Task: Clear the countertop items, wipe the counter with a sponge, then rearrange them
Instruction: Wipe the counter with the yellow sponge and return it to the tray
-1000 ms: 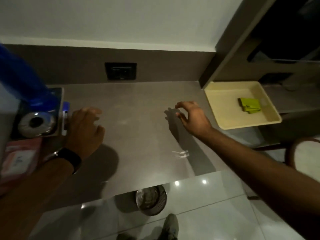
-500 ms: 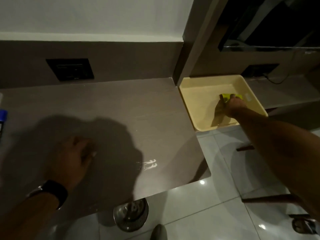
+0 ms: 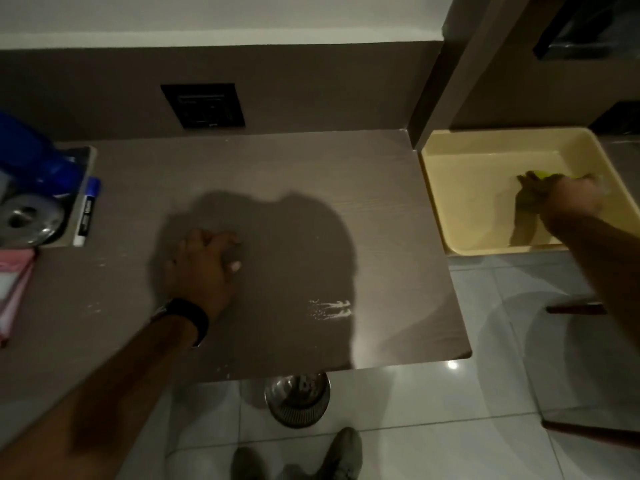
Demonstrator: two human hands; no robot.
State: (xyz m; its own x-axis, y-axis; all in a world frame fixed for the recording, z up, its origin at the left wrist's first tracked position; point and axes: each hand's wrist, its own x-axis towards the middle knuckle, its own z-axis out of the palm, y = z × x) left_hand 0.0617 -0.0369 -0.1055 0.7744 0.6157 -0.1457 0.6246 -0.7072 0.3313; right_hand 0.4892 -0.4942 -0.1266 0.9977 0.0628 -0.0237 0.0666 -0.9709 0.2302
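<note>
A grey-brown countertop (image 3: pixel 311 188) fills the middle of the view, with a small white smear (image 3: pixel 329 309) near its front right. My left hand (image 3: pixel 201 268) rests on the counter, fingers curled, holding nothing that I can see. My right hand (image 3: pixel 568 195) reaches into a pale yellow tray (image 3: pixel 436 188) on the right and closes over a yellow-green sponge (image 3: pixel 542 174), most of which is hidden under the fingers.
At the left edge stand a blue bottle (image 3: pixel 31 161), a metal lid (image 3: pixel 27 220), a blue-capped marker (image 3: pixel 87 213) and a pink packet (image 3: pixel 14 289). A socket plate (image 3: pixel 202 105) sits in the backsplash. A metal bin (image 3: pixel 298 400) stands on the tiled floor below the counter.
My right hand crossed from the counter to the tray and settled on the sponge. My left hand slid from the items at the left toward the counter's middle.
</note>
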